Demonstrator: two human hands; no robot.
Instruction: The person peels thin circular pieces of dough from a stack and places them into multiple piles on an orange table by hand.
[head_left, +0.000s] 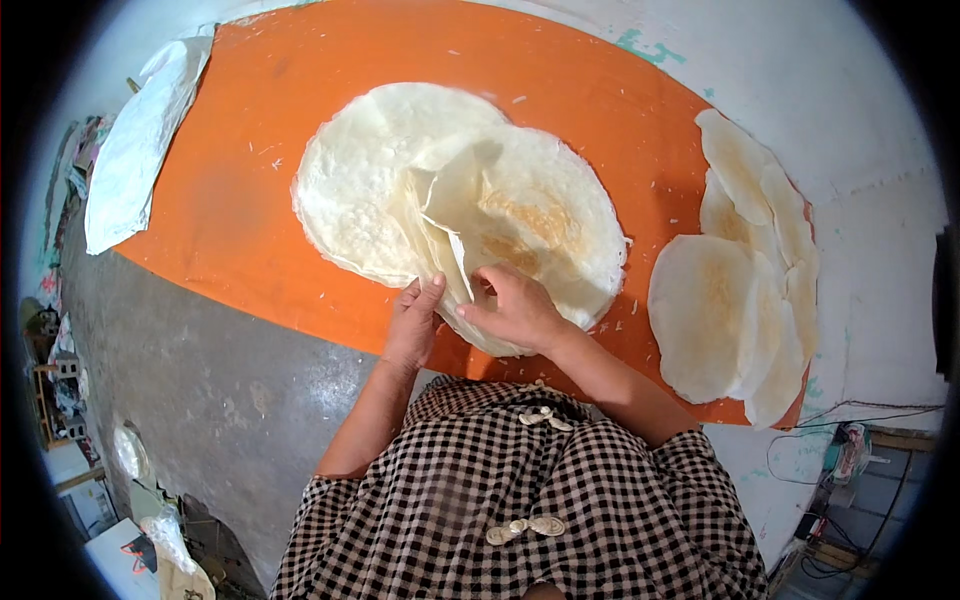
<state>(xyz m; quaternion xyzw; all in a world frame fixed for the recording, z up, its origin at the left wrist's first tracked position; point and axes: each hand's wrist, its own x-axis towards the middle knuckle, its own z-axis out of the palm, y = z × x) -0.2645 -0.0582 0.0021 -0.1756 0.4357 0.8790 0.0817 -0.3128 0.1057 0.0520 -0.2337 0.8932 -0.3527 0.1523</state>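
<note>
Large thin round flatbreads (360, 180) lie stacked on an orange table cover (247, 97) in front of me. Several of their layers are lifted and folded upright near the middle. My left hand (416, 315) pinches the gathered edges at the near side of the stack. Just to its right, my right hand (514, 304) has its thumb and fingers at a raised sheet with a torn-looking white edge; whether they grip it is hard to see. The right part of the stack shows browned patches.
More thin flatbreads (705, 315) overlap at the table's right end, beside the wall (885, 255). A folded whitish sheet (139, 150) hangs over the left end. Small crumbs are scattered on the cover. Grey floor (225, 390) shows at left, with bags and household items beyond. Cables hang at lower right.
</note>
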